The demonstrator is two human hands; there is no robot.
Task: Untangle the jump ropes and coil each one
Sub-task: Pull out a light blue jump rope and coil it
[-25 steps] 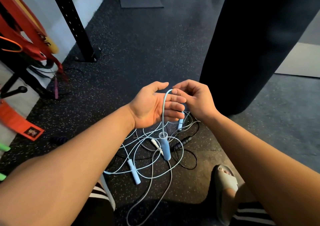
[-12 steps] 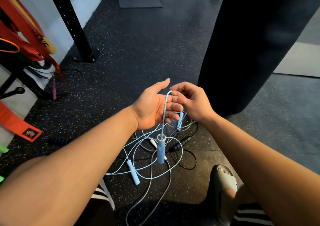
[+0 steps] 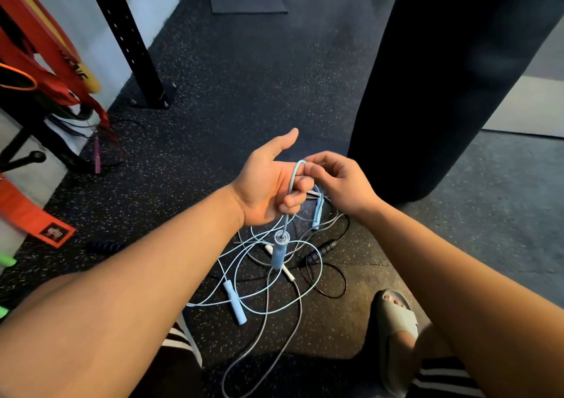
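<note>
Hands together at centre, fingertips touching. Curling round the light-blue rope [image 3: 293, 177] with the left hand [image 3: 265, 184], palm up, thumb out; pinching the top of its loop with the right hand [image 3: 338, 180]. Dangling at 6 o'clock beneath the left hand, a blue handle [image 3: 279, 252]; at 5 o'clock, a second blue handle [image 3: 317, 213]. Lower, at 6 o'clock on the speckled floor [image 3: 244, 77], the tangle of ropes [image 3: 268, 278]. At 1 o'clock, a black punching bag [image 3: 442, 77]; at 5 o'clock, a sandalled foot [image 3: 396, 315].

Bare forearms [image 3: 152, 290], black shorts [image 3: 171, 367] with white stripes, a pale slide sandal [image 3: 396, 315] on one foot
</note>
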